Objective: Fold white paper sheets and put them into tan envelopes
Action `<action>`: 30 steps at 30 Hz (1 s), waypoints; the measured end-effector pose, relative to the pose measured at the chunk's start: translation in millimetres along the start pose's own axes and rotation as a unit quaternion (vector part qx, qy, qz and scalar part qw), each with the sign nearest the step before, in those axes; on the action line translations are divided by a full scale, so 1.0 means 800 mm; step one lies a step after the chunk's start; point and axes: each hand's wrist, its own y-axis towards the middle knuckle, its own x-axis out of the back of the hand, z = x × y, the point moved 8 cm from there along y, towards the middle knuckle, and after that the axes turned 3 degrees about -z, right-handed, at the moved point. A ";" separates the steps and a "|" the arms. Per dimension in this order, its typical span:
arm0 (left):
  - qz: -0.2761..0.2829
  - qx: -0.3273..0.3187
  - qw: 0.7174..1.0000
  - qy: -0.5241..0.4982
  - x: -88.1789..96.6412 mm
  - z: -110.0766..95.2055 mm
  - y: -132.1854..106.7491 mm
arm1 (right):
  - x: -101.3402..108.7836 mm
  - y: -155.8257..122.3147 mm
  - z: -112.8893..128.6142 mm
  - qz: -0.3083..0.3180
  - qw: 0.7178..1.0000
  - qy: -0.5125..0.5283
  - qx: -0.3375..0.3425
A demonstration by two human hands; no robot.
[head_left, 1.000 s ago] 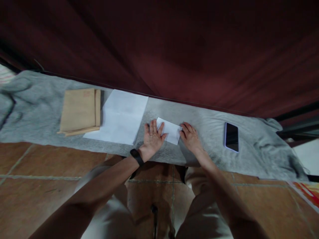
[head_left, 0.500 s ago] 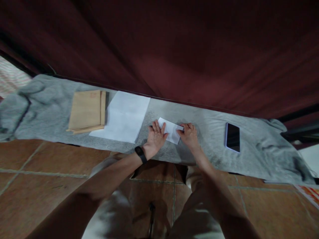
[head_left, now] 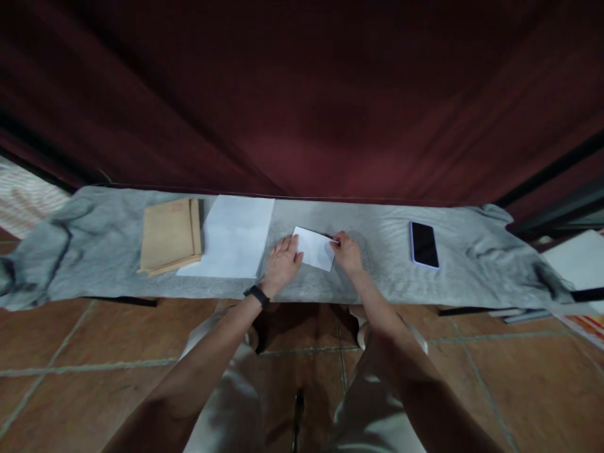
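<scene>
A small folded white paper (head_left: 314, 248) lies on a grey cloth (head_left: 372, 270) that covers a narrow bench. My left hand (head_left: 282, 263), with a black band on its wrist, lies flat with fingers stretched out and presses the paper's left edge. My right hand (head_left: 346, 252) is curled at the paper's right edge, its fingertips pinching the upper right corner. A larger flat white sheet (head_left: 231, 236) lies just left of my left hand.
A stack of brown envelopes (head_left: 170, 236) sits left of the white sheet. A dark phone (head_left: 423, 244) lies face up to the right of my right hand. A dark red curtain (head_left: 302, 94) hangs behind the bench. Brown floor tiles (head_left: 94, 365) and my knees are below.
My head has moved, so the bench sits more level in view. My left hand slid leftwards off the paper's middle to its edge. My right hand's fingers closed on the right corner.
</scene>
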 end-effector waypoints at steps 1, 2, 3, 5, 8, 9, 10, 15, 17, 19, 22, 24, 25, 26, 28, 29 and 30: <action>0.002 0.027 0.998 -0.062 0.002 0.012 0.005 | 0.001 0.000 -0.005 0.002 0.998 0.058 -0.025; 0.001 0.065 0.989 -0.133 0.003 0.027 0.011 | 0.001 -0.001 -0.010 0.004 0.993 0.111 -0.046; -0.004 0.105 0.973 -0.206 0.004 0.040 0.015 | 0.000 -0.002 -0.014 0.008 0.986 0.153 -0.061; -0.017 0.163 0.935 -0.314 0.003 0.061 0.022 | -0.001 -0.004 -0.018 0.016 0.977 0.198 -0.074; -0.016 0.181 0.913 -0.365 -0.003 0.069 0.025 | -0.001 -0.006 -0.017 0.016 0.970 0.227 -0.079; -0.009 0.177 0.912 -0.370 -0.006 0.067 0.025 | -0.002 -0.006 -0.016 0.013 0.968 0.237 -0.080; 0.002 0.173 0.908 -0.380 -0.009 0.065 0.023 | -0.002 -0.005 -0.014 0.009 0.966 0.244 -0.082; 0.020 0.165 0.882 -0.442 -0.013 0.062 0.022 | -0.006 0.000 0.002 0.019 0.957 0.275 -0.092; 0.011 0.170 0.866 -0.469 -0.010 0.069 0.024 | -0.016 -0.001 0.010 0.079 0.947 0.295 -0.099; 0.012 0.177 0.859 -0.480 -0.010 0.077 0.028 | -0.028 -0.004 0.014 0.138 0.936 0.305 -0.110; 0.020 0.186 0.873 -0.451 -0.013 0.090 0.033 | -0.035 -0.002 0.009 0.144 0.941 0.283 -0.119; 0.030 0.190 0.880 -0.435 -0.019 0.096 0.036 | -0.035 0.002 0.004 0.114 0.958 0.240 -0.106; 0.033 0.192 0.881 -0.431 -0.022 0.098 0.037 | -0.033 0.005 0.003 0.092 0.970 0.208 -0.091; 0.037 0.194 0.883 -0.425 -0.024 0.099 0.037 | -0.028 0.007 0.004 0.061 0.982 0.167 -0.068; 0.045 0.199 0.887 -0.414 -0.029 0.098 0.037 | -0.014 0.007 0.015 -0.015 0.997 0.069 -0.001; 0.049 0.201 0.888 -0.410 -0.031 0.097 0.036 | -0.008 0.004 0.026 -0.049 0.998 0.021 0.039; 0.052 0.203 0.890 -0.406 -0.034 0.094 0.036 | -0.006 -0.001 0.038 -0.070 0.994 -0.020 0.079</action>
